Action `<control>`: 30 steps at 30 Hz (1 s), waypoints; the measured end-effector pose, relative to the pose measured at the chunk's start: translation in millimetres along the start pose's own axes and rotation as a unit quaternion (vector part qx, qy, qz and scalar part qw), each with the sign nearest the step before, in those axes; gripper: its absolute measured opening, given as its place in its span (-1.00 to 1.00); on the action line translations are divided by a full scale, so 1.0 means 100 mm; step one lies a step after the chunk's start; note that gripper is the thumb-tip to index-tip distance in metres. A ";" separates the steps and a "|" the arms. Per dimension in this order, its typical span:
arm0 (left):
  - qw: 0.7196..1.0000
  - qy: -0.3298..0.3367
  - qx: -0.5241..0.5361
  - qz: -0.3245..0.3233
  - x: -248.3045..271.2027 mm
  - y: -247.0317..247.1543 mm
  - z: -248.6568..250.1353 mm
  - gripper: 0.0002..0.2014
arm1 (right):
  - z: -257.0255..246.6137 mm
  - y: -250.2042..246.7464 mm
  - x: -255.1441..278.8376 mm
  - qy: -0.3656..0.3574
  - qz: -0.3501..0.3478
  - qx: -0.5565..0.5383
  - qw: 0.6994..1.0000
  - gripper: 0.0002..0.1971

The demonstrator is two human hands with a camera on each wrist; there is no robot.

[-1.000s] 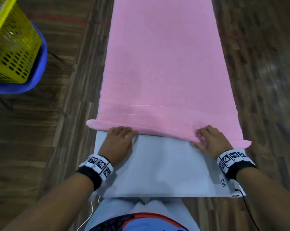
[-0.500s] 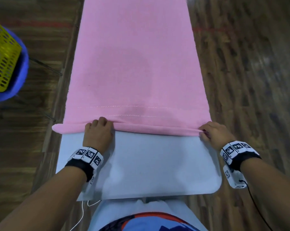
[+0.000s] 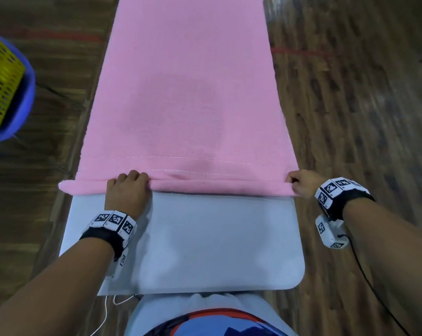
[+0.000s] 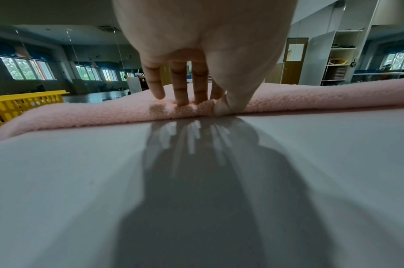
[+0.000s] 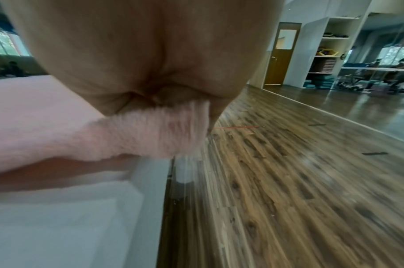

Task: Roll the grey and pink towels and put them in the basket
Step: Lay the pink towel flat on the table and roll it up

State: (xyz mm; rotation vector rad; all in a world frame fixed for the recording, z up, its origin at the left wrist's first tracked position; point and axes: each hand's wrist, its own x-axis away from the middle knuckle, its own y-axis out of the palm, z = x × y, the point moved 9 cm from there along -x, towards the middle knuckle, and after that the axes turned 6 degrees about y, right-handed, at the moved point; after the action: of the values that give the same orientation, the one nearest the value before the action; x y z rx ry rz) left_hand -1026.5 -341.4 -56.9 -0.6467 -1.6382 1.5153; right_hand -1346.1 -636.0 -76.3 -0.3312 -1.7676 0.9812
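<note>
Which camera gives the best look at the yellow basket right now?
The left wrist view: the yellow basket shows its rim and perforated side in focus, behind the pink towel. The head view catches only a cropped part of the basket at the left edge, on something blue. The right wrist view does not show it.

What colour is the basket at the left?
Yellow, with rows of slot holes; the basket shows best in the head view.
</note>
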 end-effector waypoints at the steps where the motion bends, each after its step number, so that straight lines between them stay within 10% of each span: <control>1: 1.000 0.000 0.000 -0.002 0.00 0.01 0.00 -0.82 | 0.03 -0.05 -0.03 0.015 0.020 -0.002 1.000 -0.81; 7: 1.000 0.006 0.003 0.008 0.03 0.00 -0.02 -0.82 | 0.31 -0.24 0.07 0.106 0.164 0.054 0.979 -0.88; 11: 0.999 0.025 0.012 0.018 0.05 -0.02 -0.03 -0.81 | -0.08 -0.19 0.34 -0.027 0.289 0.023 0.957 -0.82; 16: 0.998 0.052 0.018 0.033 0.08 -0.05 -0.21 -0.74 | -0.78 0.30 0.50 -0.174 0.218 0.091 0.956 -0.66; 30: 0.984 0.133 0.092 0.069 0.35 -0.24 -0.95 -0.55 | -0.92 0.21 0.37 -0.099 0.186 -0.012 0.977 -0.82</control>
State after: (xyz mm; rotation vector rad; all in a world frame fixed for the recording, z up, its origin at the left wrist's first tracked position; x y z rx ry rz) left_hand -964.0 -262.4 -29.6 -0.8354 -1.2590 1.5796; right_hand -1285.8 -557.6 -56.6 -0.6141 -1.9391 1.2942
